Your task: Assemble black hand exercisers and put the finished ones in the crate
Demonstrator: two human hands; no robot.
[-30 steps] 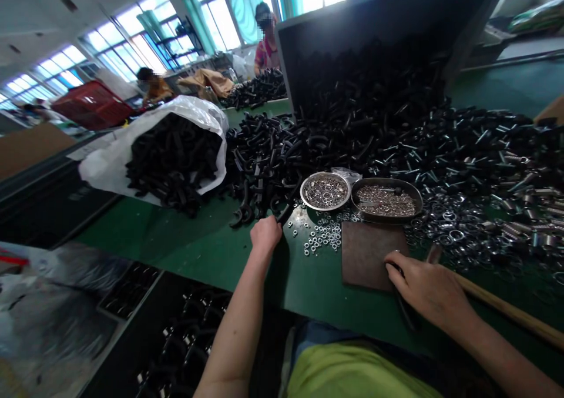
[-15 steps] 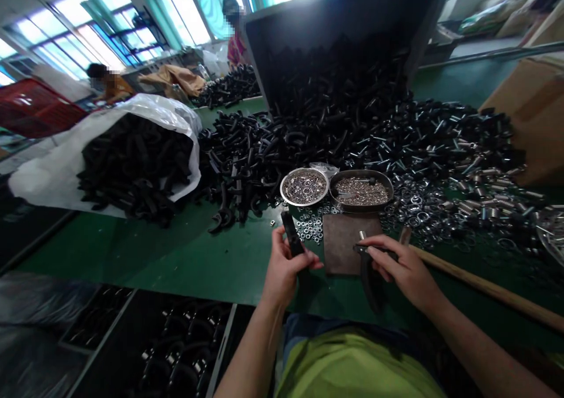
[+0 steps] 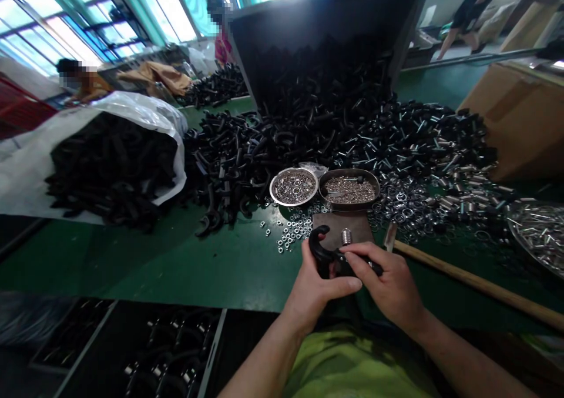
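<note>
Both hands' fingers (image 3: 346, 285) around black parts (image 3: 315, 244)

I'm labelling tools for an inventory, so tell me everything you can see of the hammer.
The hammer has a long, straight, light-brown handle that looks wooden, and a small, metallic-looking head set crosswise at one end. It lies on the green table, head beside the brown pad, handle slanting toward the near right and cut off by the picture's edge. The right hand is close but appears not to touch it.

The only view looks from the wearer's head, forward and down over both nearby hands (image 3: 311, 283).
</note>
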